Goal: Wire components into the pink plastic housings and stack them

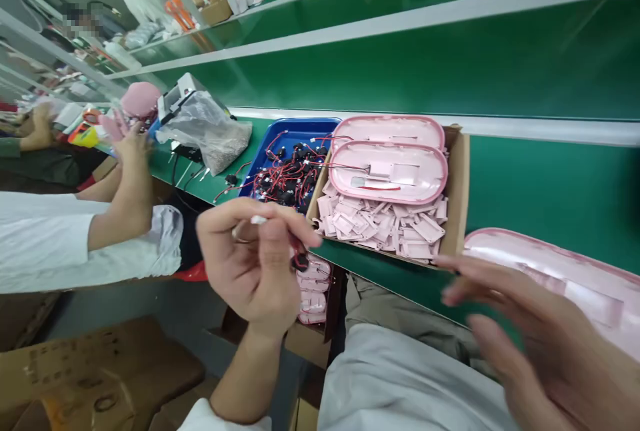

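Observation:
My left hand (253, 268) is raised in front of the bench edge, thumb and fingers pinched on a wired component. Its small white connector (259, 220) shows at the fingertips, and its round black part (301, 262) hangs by red and black leads below the fingers. At the right, my right hand (555, 344) is slightly blurred, thumb and fingers apart, with nothing in it. Beside and partly behind it lies a pink oval plastic shell (505, 251). Two more pink shells, the nearer one (425, 174) fitted with a wired part, rest on a cardboard box (457, 198) of small pink plastic pieces (370, 221).
A blue tray (260, 151) with several black wired components stands left of the box. Farther left are a clear bag of small grains (225, 144) and a co-worker's arm (133, 184). Pink shells (315, 284) fill a box below the bench. A cardboard carton (100, 378) stands lower left.

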The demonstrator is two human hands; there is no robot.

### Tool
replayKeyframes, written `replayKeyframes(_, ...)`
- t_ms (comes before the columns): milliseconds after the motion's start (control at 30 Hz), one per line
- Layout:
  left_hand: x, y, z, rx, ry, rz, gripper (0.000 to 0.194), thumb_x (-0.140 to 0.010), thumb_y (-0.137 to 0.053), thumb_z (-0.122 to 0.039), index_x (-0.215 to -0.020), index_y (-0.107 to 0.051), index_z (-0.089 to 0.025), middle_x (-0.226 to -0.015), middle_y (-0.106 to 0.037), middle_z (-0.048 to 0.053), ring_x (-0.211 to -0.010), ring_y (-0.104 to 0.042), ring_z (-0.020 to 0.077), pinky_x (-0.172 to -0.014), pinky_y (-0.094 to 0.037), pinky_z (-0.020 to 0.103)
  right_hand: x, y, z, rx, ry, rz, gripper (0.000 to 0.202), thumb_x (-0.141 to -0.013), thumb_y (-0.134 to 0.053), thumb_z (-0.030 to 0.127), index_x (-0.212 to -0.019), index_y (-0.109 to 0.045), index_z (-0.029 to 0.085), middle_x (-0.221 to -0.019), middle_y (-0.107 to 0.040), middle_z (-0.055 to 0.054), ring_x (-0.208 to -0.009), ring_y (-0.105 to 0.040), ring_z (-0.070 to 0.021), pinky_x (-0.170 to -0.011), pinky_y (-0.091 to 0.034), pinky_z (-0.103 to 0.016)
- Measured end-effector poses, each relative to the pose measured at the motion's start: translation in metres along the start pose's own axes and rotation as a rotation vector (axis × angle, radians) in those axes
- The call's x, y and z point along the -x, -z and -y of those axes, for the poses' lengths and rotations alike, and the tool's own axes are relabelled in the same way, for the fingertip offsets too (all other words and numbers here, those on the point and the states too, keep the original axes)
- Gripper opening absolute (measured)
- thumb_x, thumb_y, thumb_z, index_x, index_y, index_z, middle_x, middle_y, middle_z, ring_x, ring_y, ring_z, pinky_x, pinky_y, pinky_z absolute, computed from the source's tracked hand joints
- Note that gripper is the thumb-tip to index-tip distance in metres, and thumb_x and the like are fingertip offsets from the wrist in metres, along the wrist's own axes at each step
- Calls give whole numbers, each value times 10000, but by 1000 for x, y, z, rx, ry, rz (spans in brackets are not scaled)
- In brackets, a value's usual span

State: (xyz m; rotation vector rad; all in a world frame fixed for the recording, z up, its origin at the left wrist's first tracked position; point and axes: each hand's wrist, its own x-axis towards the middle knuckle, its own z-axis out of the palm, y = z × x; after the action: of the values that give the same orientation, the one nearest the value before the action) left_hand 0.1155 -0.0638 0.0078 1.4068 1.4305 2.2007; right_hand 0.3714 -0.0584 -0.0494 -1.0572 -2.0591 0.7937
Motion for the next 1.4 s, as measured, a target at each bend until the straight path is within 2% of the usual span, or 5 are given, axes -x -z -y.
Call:
replayKeyframes(167,26,-44,-3,112,237,282,41,-1102,-588,-236,-1128,-613,-255,-793,-735,-38,-669,-703,103,-617,-573,243,-37,-23,22,-468,-70,96,354,-1087,-616,296,-1439,-576,281,-1306,-645,-25,-1073,-704,-70,-898,-631,-97)
replayKeyframes(400,33,-72,7,106,267,325,18,-1113,-565,-216,-1107,-581,-222,-836,-760,-35,-745,-743,90,-731,-597,223,-27,2,22,-298,-88,-35,180,-1044,-676,225,-1222,-688,250,-1199,-683,47,-1058,-685,-11,-942,-577,-35)
replayKeyframes(767,28,-95,16,-136,-64,567,220,-984,-712,-72,-1133,-721,-234,-1010,-770,-9,-888,-740,128,-805,-610,291,-10,54,-10,237,-212,-266,129,-1040,-714,329,-1134,-718,242,-1096,-693,95,-931,-666,-7,-796,-517,-108)
replayKeyframes(967,31,-108,29,-507,-331,823,79,-1011,-700,-151,-979,-749,-204,-877,-801,-2,-911,-641,200,-864,-472,386,-11,72,-43,463,-57,-139,196,-1060,-665,368,-1100,-721,184,-1111,-691,46,-873,-647,-72,-730,-485,-238)
replayKeyframes(1400,43,-107,35,-696,-432,854,230,-915,-656,2,-937,-739,-212,-847,-766,5,-956,-619,230,-960,-404,411,-39,72,-50,617,170,-18,444,-1111,-529,305,-744,-705,128,-763,-582,14,-574,-477,-5,-498,-344,-184)
